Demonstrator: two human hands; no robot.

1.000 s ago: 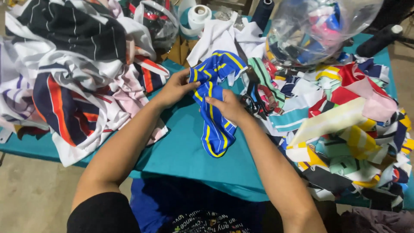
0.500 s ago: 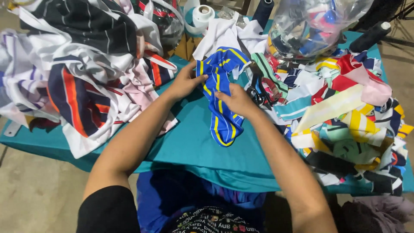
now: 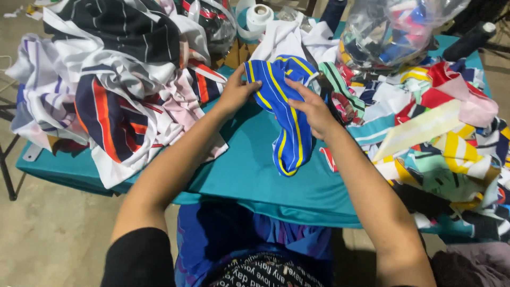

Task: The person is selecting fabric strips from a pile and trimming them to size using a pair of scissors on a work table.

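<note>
Head view, looking down on a teal-covered bench (image 3: 255, 175) heaped with fabric offcuts. Over the last second the blue piece with yellow stripes (image 3: 284, 114) has come up off the cloth: its top edge, which lay lower and more bunched between the hands, now sits higher and spread wider, while its tail still trails down onto the bench. The left hand (image 3: 236, 90) is closed on the piece's upper left edge, fingers curled over it; the right hand (image 3: 313, 109) lies on its right side, fingers pressed flat to the fabric, thumb hidden, so I cannot tell if it pinches. From where I stand it looks like the piece is being opened out for a look or a fold. A striped pile (image 3: 106, 90) sits to the left, mixed scraps (image 3: 441, 138) to the right, a clear bag (image 3: 393, 32) behind.
</note>
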